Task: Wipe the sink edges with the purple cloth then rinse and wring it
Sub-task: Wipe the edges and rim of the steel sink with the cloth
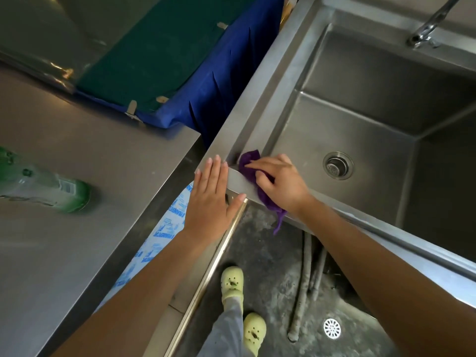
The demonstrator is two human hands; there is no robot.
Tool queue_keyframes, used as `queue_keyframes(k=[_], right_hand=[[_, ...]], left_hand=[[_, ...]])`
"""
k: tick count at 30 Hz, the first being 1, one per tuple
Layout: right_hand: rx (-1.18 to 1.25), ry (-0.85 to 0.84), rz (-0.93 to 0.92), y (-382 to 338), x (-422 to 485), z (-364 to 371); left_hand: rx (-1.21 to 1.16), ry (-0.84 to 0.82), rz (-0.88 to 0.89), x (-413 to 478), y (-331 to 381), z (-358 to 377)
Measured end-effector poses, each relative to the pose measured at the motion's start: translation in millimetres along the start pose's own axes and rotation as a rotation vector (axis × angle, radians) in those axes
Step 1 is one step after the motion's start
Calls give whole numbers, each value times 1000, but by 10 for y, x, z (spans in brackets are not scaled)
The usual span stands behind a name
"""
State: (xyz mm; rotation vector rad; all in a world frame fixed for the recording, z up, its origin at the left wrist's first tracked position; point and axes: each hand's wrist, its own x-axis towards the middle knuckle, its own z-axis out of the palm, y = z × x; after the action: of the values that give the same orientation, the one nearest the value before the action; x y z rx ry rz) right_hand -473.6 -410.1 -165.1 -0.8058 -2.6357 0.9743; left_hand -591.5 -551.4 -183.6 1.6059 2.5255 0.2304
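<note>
At the near corner of the sink [257, 99], my right hand [279, 184] curls round the purple cloth [248, 161], pressing it on the rim; my left hand [213, 194] rests flat beside it, fingers straight; steel counter [77, 150] alongside.

cloth [248, 162] on sink [270, 73] near-left corner | bottle [46, 188] on counter [90, 140] left of sink | drain [338, 165] in sink | tap [427, 27] behind

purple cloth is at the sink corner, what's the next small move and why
Probably slide the purple cloth rightward along the front rim of the sink. The right hand holds it bunched on the near left corner, the left hand rests flat beside it, and the long stretch of rim runs off to the right of the cloth.
</note>
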Motion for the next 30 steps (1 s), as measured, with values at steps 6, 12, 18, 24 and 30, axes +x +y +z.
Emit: queue_keyframes(k=[6,12,18,24,30], right_hand=[[-91,173,212,248,-711,-329],[-50,378,379,-60,-523,-320],[-232,209,241,-247,-325,135],[-278,282,277,-16,-745,-18],[-154,317,463,14,-893,-240]], left_hand=[[-6,-62,-31,13,25,-59],[-8,-81,-37,15,36,-59],[-35,-182,-41,77,13,-230],[-58,-229,-66,82,65,-287],[-63,-349,-145,247,222,-497]])
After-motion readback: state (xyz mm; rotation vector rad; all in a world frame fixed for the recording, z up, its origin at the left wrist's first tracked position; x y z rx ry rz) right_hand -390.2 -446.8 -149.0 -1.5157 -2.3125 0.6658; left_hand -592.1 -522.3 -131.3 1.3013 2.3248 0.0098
